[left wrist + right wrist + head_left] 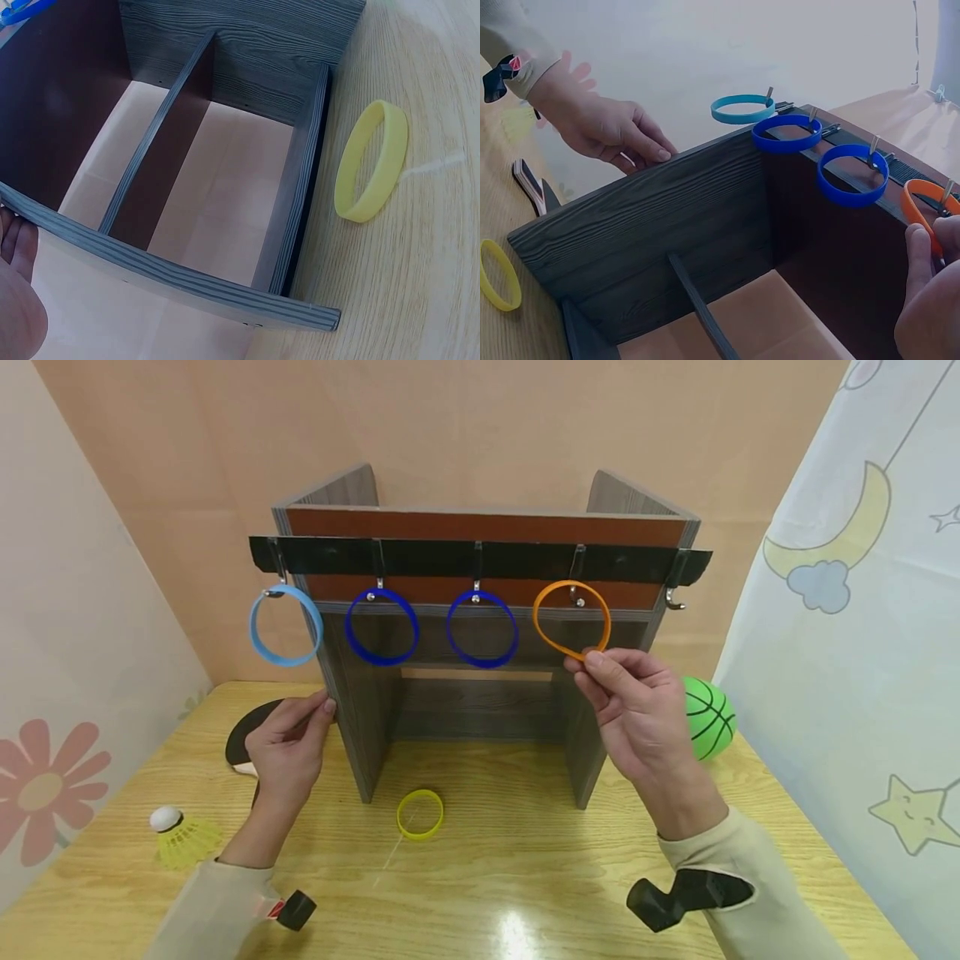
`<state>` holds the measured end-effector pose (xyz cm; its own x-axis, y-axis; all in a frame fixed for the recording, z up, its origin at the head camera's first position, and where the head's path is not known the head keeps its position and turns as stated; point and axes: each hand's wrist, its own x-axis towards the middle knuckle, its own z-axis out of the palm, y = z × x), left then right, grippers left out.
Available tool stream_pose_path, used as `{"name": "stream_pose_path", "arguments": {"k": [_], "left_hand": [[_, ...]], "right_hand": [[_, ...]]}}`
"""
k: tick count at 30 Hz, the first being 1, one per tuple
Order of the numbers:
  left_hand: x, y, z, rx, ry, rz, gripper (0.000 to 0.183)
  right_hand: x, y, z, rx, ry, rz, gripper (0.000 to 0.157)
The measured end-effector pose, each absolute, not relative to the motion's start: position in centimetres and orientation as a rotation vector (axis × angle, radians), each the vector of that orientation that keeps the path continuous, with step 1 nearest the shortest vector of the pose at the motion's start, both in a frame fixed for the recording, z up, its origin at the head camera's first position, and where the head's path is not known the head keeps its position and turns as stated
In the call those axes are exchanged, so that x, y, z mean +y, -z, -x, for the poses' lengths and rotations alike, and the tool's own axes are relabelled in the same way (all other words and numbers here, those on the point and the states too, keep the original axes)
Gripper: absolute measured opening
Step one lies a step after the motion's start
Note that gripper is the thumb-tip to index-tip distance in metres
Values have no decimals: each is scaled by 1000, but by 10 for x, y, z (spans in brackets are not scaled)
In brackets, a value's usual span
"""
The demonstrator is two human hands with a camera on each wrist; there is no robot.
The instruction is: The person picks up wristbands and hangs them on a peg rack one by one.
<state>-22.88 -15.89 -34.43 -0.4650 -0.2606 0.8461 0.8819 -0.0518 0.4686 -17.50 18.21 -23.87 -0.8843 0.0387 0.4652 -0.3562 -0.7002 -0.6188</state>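
My right hand (pixel 639 714) pinches an orange wristband (pixel 537 620) by its lower edge, between thumb and fingers. The band's upper part lies at the fourth hook of a black strip (pixel 427 558) across the front of a grey wooden shelf (pixel 352 710). With thumb and fingertips, my left hand (pixel 287 747) grips the front edge of the shelf's left side panel. A light blue wristband (pixel 318 625) hangs on the leftmost hook. Two dark blue wristbands, one left (pixel 382 660) and one right (pixel 486 663), hang from the second and third hooks.
A bare hook (pixel 675 602) is at the strip's right end. On the table, a yellow wristband (pixel 422 837) lies before the shelf. A shuttlecock (pixel 180 835) and a dark paddle (pixel 251 727) lie left; a green ball (pixel 708 718) sits right.
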Motion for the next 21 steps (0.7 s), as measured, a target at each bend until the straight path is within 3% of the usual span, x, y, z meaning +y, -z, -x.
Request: {"name": "stream_pose_path", "arguments": {"k": [13, 21], "left_hand": [[-152, 330, 215, -1343, 1661, 740, 12], [-159, 345, 229, -1334, 1670, 733, 15]], "right_hand": [[179, 248, 176, -1183, -2593, -554, 13], [178, 253, 175, -1241, -2552, -521, 12]]}}
